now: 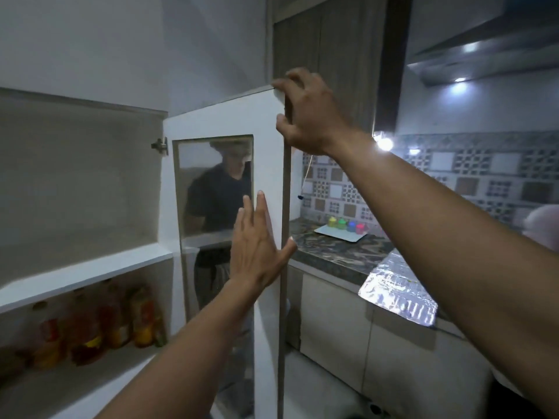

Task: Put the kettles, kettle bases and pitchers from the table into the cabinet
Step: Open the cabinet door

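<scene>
Hands are both on the cabinet door (266, 122), which stands swung out from the cabinet (81, 261). The right hand (305, 116) has a narrow grip pinched over the door's top outer corner, fingers hooked across the top and thumb on the free edge. Below that grip, the left hand (257, 243) lies flat and wide open against the door's face, its thumb wrapped round the same edge, holding nothing. The step in hand looks like working the door itself, most likely steadying it wide so the shelves are free for loading, though which way it is meant to travel cannot be told. To do it well, the push should come from the flat palm on the white frame, not on the glass pane (211, 182) just left of it, while the upper grip guides the corner so the door turns evenly on its hinge (160, 145). Left of both hands, the upper shelf (87, 267) shows nothing on it, so it seems the natural spot. The lower shelf holds a row of bottles (99, 325), blurred, with yellow and red labels. No kettles, bases or pitchers are in view, so they are presumably on a tabletop out of frame. Right of the lower grip, the counter (332, 255) carries a white tray (329, 234) with small coloured cups (346, 224).
</scene>
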